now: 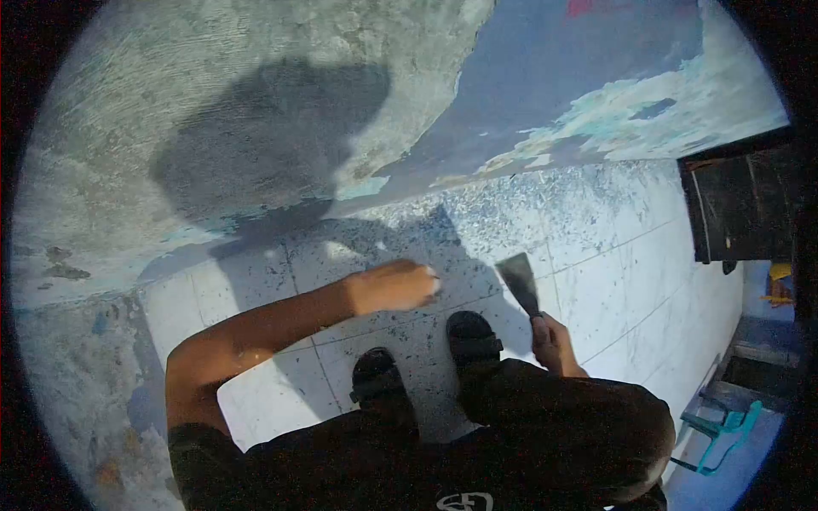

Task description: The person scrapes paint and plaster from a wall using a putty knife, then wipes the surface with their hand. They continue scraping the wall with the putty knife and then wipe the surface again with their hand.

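Observation:
My right hand is closed round the handle of a flat metal scraper, its wide blade pointing up and away over the tiled floor. My left hand is in front of my feet, above the tiles, slightly blurred, with its fingers curled in. Something small and whitish shows at its fingertips, too small to name. Paint flakes lie scattered over the white tiles along the foot of the wall. The wall has bare grey plaster at the left and blue paint with peeled patches at the right.
My two dark sandals stand on the tiles. At the right are a dark framed opening, a yellow object and a green plastic chair. A shadow falls across the wall and floor.

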Action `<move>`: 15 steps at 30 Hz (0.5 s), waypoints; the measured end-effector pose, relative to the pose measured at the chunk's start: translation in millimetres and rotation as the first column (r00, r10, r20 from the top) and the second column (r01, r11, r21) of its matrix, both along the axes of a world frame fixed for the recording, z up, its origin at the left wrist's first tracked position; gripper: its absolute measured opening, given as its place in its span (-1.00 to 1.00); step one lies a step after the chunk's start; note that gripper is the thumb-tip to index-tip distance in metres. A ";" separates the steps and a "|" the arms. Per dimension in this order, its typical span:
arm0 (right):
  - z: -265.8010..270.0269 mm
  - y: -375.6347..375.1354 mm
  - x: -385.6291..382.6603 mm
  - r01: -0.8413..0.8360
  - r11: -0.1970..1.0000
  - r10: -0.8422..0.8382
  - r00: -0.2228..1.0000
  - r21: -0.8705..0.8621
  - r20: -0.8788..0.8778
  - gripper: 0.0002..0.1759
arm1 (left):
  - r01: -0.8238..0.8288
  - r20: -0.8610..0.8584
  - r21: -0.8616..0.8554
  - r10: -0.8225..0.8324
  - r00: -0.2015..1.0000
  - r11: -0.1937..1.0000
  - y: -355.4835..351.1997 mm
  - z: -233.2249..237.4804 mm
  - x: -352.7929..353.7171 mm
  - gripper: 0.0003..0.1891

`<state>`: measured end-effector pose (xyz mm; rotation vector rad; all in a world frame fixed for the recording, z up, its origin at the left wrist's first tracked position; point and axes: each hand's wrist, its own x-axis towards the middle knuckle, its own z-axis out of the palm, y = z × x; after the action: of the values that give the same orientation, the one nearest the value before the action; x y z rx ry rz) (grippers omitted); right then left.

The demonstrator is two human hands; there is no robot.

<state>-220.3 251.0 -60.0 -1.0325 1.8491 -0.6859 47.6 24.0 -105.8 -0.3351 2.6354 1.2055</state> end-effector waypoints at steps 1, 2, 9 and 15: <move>-4.7 -13.6 13.8 -0.017 0.999 0.016 1.000 0.052 0.021 -0.59 | 0.069 0.101 -0.086 -0.061 0.993 0.994 -5.2 4.0 7.4 -0.71; -20.2 -25.9 28.1 0.037 0.990 -0.053 0.992 0.139 0.113 -0.60 | -0.009 0.150 -0.066 0.019 0.988 0.998 -7.1 12.8 14.6 -0.71; -48.7 -129.4 156.2 -0.139 0.983 0.185 0.747 -0.123 0.639 -0.66 | -0.253 0.024 -0.235 0.266 0.964 0.938 -5.6 30.9 107.5 -0.74; -57.9 -119.9 174.5 -0.336 0.913 0.404 0.819 -0.230 0.408 -0.63 | -0.883 0.136 0.093 0.872 0.469 0.461 36.9 18.5 309.6 -0.75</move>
<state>-45.9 131.1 -117.9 -1.1746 1.1648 -0.7548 357.2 60.9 -87.3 -1.8648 2.2240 1.5578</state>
